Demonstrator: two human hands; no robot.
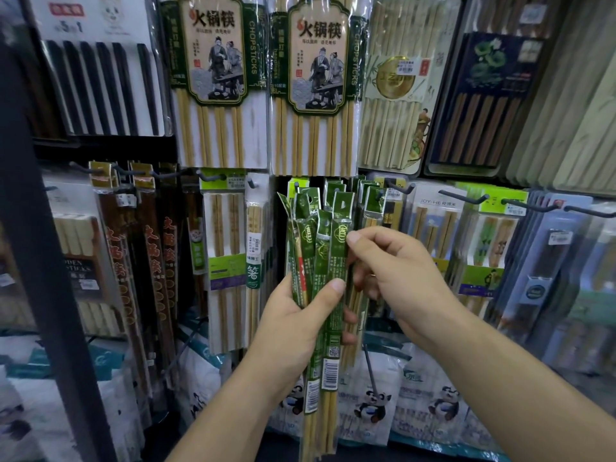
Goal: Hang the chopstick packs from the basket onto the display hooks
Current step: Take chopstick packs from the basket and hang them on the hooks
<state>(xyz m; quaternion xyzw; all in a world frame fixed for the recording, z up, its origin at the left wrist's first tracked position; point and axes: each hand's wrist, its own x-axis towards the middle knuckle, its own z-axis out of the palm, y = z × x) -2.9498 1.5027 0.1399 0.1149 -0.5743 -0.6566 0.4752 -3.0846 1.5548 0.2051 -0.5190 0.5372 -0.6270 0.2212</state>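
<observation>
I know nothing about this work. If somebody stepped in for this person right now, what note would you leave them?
Left hand grips a bundle of green-sleeved bamboo chopstick packs round its middle, upright before the rack.
Right hand pinches the top of the rightmost pack in that bundle.
Done: matching hung green packs seem to be up just behind, among the dark metal display hooks.
The basket is not in view.
Left: slip each held pack's hole onto a hook, probably one at a time.
</observation>
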